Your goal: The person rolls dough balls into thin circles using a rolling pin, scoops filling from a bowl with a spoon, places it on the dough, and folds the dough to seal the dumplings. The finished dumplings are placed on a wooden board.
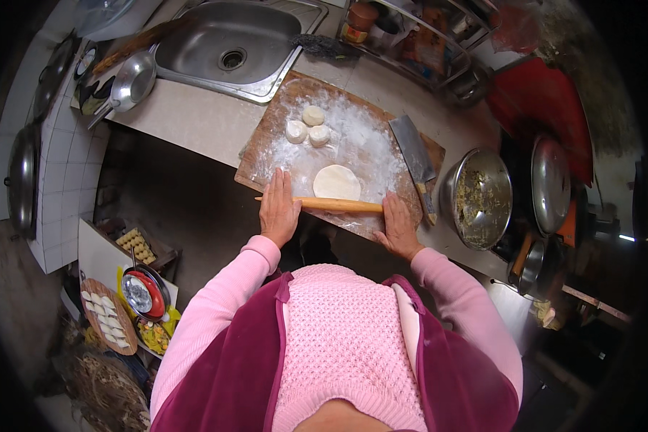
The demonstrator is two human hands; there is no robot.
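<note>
A tapered wooden rolling pin (340, 204) lies across the near part of a floured wooden board (281, 92). My left hand (278, 208) rests over its left end, fingers stretched forward, with the pin's tip showing past the hand. Over the right end lies my right hand (398, 224), which hides that tip. Just beyond the pin, and close against it, is a flat round dough wrapper (337, 182). Farther up the board sit three small dough pieces: one at the back (313, 115), one at left (296, 131), one at right (319, 135).
A cleaver (412, 148) lies along the board's right side. Right of it stands a steel bowl (453, 183) with greenish filling remnants. Behind are a steel sink (194, 54) and a ladle-like pan (135, 81). Lower left, a round board (86, 313) carries several dumplings.
</note>
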